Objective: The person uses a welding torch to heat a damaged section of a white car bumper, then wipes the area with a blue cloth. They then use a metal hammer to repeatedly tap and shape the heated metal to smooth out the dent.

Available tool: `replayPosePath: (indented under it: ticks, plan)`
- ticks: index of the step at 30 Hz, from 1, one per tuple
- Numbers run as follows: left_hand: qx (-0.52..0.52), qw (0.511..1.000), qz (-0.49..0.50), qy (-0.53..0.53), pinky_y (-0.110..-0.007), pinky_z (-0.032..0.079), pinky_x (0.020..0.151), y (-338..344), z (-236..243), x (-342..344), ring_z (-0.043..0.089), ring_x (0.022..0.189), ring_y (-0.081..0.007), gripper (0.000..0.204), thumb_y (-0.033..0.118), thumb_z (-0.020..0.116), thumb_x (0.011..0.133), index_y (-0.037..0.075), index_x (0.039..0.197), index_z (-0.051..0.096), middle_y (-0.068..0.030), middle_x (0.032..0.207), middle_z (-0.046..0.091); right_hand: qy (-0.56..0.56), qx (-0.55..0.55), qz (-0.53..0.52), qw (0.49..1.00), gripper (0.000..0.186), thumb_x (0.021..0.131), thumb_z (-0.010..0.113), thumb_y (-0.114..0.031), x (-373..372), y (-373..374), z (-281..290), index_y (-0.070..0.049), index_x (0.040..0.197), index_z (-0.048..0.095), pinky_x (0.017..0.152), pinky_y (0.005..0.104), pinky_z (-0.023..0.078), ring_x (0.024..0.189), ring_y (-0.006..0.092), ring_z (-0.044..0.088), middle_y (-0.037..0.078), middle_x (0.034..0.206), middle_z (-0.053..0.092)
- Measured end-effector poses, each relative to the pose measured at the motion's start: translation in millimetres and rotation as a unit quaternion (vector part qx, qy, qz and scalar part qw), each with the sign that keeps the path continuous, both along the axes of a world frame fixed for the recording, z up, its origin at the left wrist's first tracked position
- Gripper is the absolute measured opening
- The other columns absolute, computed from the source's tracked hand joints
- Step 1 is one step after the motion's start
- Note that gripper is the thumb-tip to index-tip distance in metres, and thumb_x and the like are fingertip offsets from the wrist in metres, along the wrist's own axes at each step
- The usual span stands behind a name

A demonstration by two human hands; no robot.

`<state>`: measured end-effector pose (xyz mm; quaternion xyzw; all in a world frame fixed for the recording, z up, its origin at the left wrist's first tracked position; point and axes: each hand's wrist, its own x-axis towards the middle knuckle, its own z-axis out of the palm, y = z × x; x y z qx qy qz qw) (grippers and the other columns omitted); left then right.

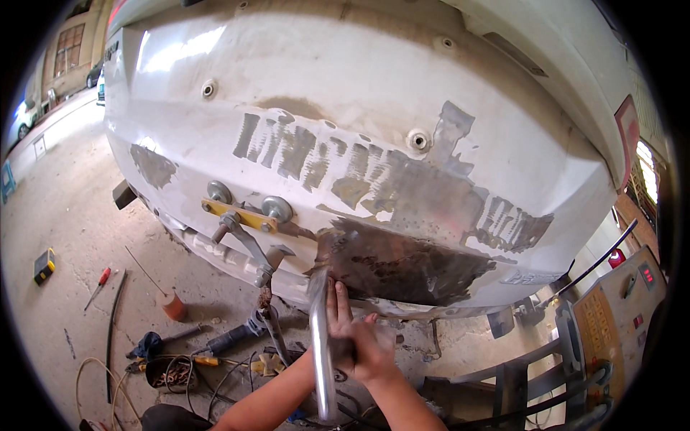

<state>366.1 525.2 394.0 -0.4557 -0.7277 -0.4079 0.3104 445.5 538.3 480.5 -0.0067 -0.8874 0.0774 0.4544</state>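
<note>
Bar is set near panel edge, lower centre. Left hand: two fingers straight, together, rest hidden; right hand: curled, grip can't be told. Bar should be kept steady.

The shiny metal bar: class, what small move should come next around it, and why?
Probably the two raised fingers should ease down a little: their tips sit right beside the upper end of the shiny metal bar, close to the dark, rough patch, where a slip of the bar might pinch them.
</note>
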Motion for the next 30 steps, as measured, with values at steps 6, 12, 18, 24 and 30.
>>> replayPosePath:
  ticks: [6,12,18,24,30]
  plan:
    - [-0.029,0.996,-0.028,-0.076,-0.052,0.022,0.109,-1,2,6,0.021,0.132,-0.0526,0.095,0.048,0.064,0.078,-0.017,0.134,0.025,-0.0382,0.141,0.019,0.028,-0.003,0.03,0.999,0.049,0.084,0.057,-0.053,1,6,-16,-0.005,0.075,0.057,0.051,0.0361,0.048,0.056,0.0267,0.061,0.011,0.064,0.057]
    - [-0.051,0.992,-0.038,-0.112,-0.052,0.02,0.11,-11,19,10,0.019,0.133,-0.0523,0.095,0.05,0.061,0.08,-0.018,0.134,0.023,-0.0391,0.141,0.017,0.022,-0.043,0.017,0.999,0.046,0.085,0.055,-0.052,-5,-3,-3,-0.007,0.075,0.057,0.048,0.0348,0.047,0.057,0.0256,0.063,0.011,0.071,0.062]
    - [0.002,0.996,-0.033,-0.077,-0.05,0.031,0.104,-4,8,5,0.032,0.127,-0.0506,0.089,0.046,0.067,0.077,-0.015,0.132,0.032,-0.0388,0.136,0.029,0.024,-0.041,0.027,0.999,0.055,0.081,0.056,-0.061,-1,2,-9,-0.006,0.073,0.057,0.051,0.0356,0.049,0.056,0.0274,0.063,0.011,0.065,0.06]
    - [-0.051,0.999,-0.004,-0.017,-0.052,0.023,0.109,-4,6,4,0.017,0.133,-0.0523,0.096,0.049,0.062,0.08,-0.019,0.134,0.02,-0.0403,0.142,0.013,0.018,0.0,0.057,0.998,0.049,0.084,0.055,-0.056,7,3,-11,-0.009,0.068,0.054,0.044,0.0335,0.046,0.05,0.0243,0.06,0.009,0.061,0.058]
    - [0.004,1.0,-0.014,-0.01,-0.051,0.022,0.109,3,-7,-1,0.018,0.133,-0.0516,0.097,0.048,0.064,0.079,-0.018,0.135,0.021,-0.0393,0.142,0.015,-0.017,-0.025,-0.029,0.999,0.048,0.083,0.057,-0.055,11,2,-17,-0.009,0.069,0.055,0.046,0.0327,0.046,0.053,0.023,0.061,0.009,0.064,0.059]
